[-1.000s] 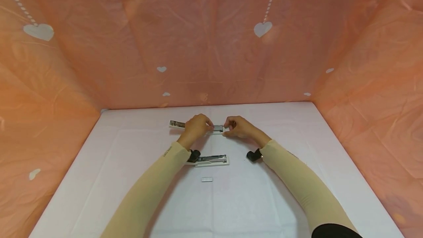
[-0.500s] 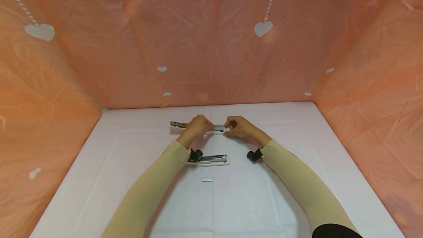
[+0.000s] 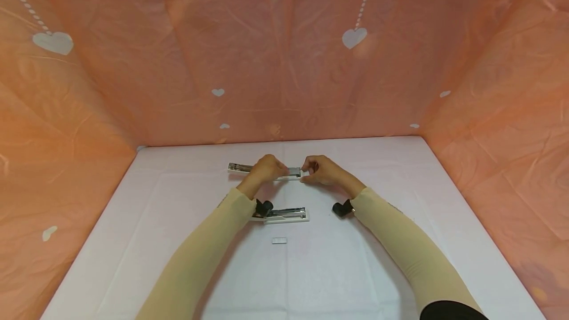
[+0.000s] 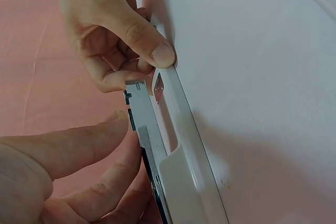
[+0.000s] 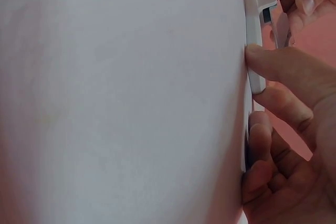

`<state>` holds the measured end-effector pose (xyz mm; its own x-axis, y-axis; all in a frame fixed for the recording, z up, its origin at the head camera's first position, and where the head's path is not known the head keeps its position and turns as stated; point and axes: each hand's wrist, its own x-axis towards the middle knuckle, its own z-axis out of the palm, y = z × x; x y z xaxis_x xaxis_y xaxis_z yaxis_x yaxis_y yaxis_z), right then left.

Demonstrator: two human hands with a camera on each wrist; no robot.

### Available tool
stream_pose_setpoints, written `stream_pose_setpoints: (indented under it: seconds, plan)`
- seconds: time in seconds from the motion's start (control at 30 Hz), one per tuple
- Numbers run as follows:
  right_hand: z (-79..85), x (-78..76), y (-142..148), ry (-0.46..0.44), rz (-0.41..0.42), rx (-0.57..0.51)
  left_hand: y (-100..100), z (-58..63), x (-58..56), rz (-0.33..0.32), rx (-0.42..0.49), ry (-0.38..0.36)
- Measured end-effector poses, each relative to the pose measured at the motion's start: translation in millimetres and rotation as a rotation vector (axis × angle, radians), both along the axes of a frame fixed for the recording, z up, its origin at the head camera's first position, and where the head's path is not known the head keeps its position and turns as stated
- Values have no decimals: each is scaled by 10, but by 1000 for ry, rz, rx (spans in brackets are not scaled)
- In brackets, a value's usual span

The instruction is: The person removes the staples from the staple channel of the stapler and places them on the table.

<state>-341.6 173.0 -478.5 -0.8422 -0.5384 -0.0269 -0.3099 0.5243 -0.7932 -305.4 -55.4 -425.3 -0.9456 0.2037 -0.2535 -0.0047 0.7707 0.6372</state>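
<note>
A white stapler (image 3: 294, 173) lies at the back of the table, its top cover (image 3: 240, 167) swung open to the left. My right hand (image 3: 326, 170) pinches the right end of its base between thumb and fingers, as the right wrist view shows with the thumb (image 5: 268, 61) along the base. My left hand (image 3: 265, 168) is over the middle of this stapler. In the left wrist view its thumb (image 4: 100, 135) and fingertips come together at the metal magazine (image 4: 147, 121). Whether staples sit between those fingertips is hidden.
Nearer to me lies a second opened stapler (image 3: 286, 215), its left part hidden by my left wrist camera (image 3: 264, 208). A small grey staple strip (image 3: 279, 241) lies in front of it. A heart-patterned orange curtain (image 3: 284, 73) stands along the table's back edge.
My left fingertips have shifted slightly right along the magazine, and they look closer together than a second ago. My right hand keeps its grip, and both staplers stay put.
</note>
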Motion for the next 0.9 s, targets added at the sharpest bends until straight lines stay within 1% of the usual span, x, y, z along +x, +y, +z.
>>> stream_pose_setpoints:
  seconds: [0.33,0.57,0.9]
  plan:
    - [27,16,11,1,-9,-1,10,-7,-1,19,46,11]
    - [17,19,-6,10,4,5,17,-32,-8,5,63,34]
    - [10,11,-1,19,8,4,61,-71,-39,32,36,87]
